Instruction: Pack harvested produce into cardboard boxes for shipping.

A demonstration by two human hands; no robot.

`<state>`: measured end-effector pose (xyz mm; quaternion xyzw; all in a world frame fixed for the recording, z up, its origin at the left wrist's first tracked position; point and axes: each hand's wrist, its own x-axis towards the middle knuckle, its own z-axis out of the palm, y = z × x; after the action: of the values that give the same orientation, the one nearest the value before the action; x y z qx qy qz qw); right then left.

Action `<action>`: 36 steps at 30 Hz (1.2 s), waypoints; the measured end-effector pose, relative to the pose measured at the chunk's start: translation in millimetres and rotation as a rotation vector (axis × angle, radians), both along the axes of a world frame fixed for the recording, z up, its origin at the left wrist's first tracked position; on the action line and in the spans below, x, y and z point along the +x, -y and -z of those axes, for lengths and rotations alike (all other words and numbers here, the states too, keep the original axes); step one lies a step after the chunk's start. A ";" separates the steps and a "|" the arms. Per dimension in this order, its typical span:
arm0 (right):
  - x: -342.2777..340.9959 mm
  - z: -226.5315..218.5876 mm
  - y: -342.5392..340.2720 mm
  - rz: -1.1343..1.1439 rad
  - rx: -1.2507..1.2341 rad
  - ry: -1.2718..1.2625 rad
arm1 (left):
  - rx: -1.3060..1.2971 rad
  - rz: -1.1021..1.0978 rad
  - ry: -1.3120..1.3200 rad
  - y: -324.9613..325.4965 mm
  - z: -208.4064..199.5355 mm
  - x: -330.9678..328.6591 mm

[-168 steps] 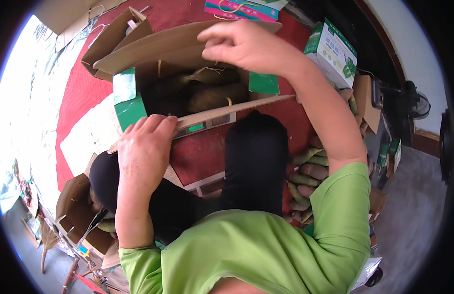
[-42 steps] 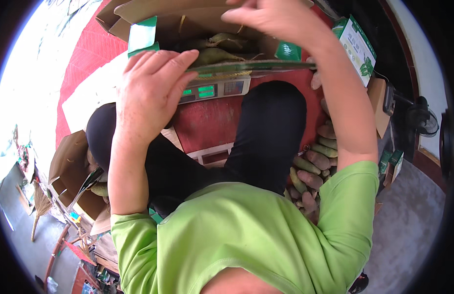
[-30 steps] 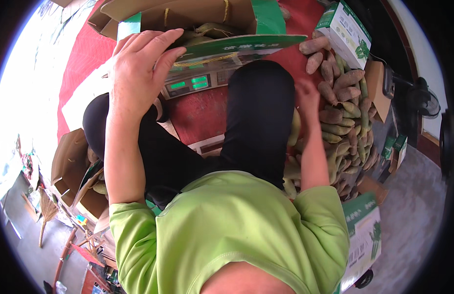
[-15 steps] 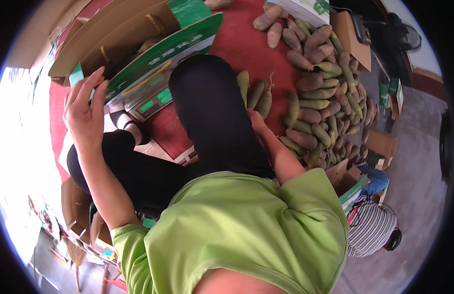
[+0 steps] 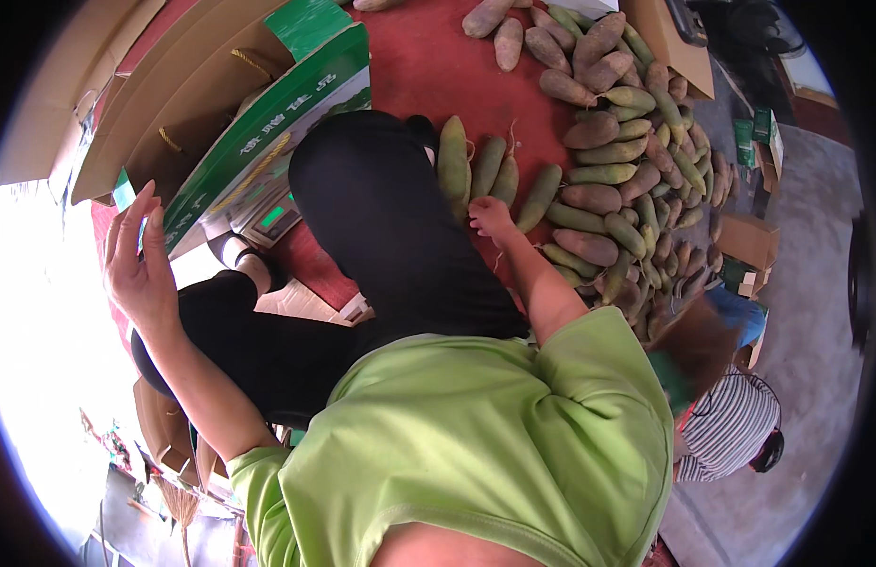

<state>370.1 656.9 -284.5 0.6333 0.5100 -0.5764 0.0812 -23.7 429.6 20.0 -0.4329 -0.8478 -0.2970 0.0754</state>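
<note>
My left hand (image 5: 140, 265) is raised beside the near end of a large open cardboard box (image 5: 258, 132) with a green printed side. Its fingers are spread and hold nothing. My right hand (image 5: 493, 218) is low beside my bent knee, fingers curled in by the lower ends of several green radishes on the red mat. The nearest are a long green radish (image 5: 452, 161) and a smaller green radish (image 5: 489, 167). What the fingers grip, if anything, is hidden. Another green radish (image 5: 539, 198) lies just right of that hand.
A big pile of green and reddish radishes (image 5: 636, 180) covers the right side of the red mat (image 5: 409, 71). Under the box is a scale with a lit green display (image 5: 272, 215). A person in a striped shirt (image 5: 731, 425) bends at the lower right, near cartons.
My right hand has come further out from behind my knee, toward the radishes. A blurred radish at the pile's edge now lies still, further left. My left hand has drawn slightly left and down.
</note>
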 end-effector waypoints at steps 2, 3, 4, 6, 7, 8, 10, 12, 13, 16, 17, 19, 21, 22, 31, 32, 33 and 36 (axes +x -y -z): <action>-8.3 3.7 -4.0 0.109 -0.046 -0.049 | 0.010 -0.003 -0.041 0.3 0.1 0.3; -15.4 2.1 -5.1 0.169 -0.044 -0.063 | 0.000 -0.010 -0.045 1.6 -0.9 0.6; -22.9 0.5 -6.2 0.229 -0.042 -0.076 | -0.016 -0.022 -0.012 3.1 -2.0 0.9; -40.3 -2.6 -7.1 0.251 -0.079 -0.084 | -0.038 -0.049 0.018 7.3 -3.3 1.1; -48.6 -2.9 -7.3 0.280 -0.107 -0.088 | -0.028 -0.035 0.014 8.8 -2.9 0.3; -53.3 0.5 -9.8 0.262 -0.116 -0.091 | -0.019 -0.023 0.009 10.1 -2.7 -0.5; -58.6 12.8 -16.0 0.305 -0.185 -0.061 | 0.008 -0.017 0.008 3.9 -4.6 1.5; -54.5 27.7 -18.3 0.279 -0.146 -0.094 | 0.062 -0.016 0.023 -6.3 -6.5 5.9; -55.4 28.2 -17.9 0.268 -0.104 -0.122 | 0.064 -0.021 0.018 -6.8 -7.4 8.0; -59.4 5.3 -25.5 0.205 -0.154 -0.112 | 0.023 0.006 -0.061 -5.6 -10.7 8.2; -57.4 8.3 -28.8 0.181 -0.160 -0.114 | -0.023 -0.006 -0.057 -3.1 -12.5 7.7; -45.6 17.2 -38.9 0.402 -0.251 -0.238 | -0.005 -0.010 -0.052 -2.2 -13.6 8.0; -27.5 33.0 -59.0 0.494 -0.340 -0.325 | 0.037 -0.003 -0.058 -2.4 -12.9 6.6; -28.0 31.7 -61.5 0.597 -0.440 -0.415 | 0.069 0.015 -0.070 -1.7 -13.0 6.4; -20.3 -34.7 -65.2 0.569 -0.299 -0.474 | 0.071 0.027 -0.091 6.7 -16.9 5.0; -21.7 -41.1 -63.7 0.619 -0.303 -0.504 | 0.066 0.014 -0.090 8.4 -18.0 6.3; -20.8 -46.9 -64.6 0.619 -0.295 -0.512 | 0.065 0.004 -0.093 8.6 -19.5 6.6; -18.3 -57.3 -68.6 0.557 -0.263 -0.483 | 0.067 0.015 -0.085 12.5 -20.3 6.9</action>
<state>351.8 725.5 -227.2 0.5776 0.2449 -0.7694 -0.1204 -16.8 417.2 40.2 -0.4486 -0.8302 -0.3071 0.1234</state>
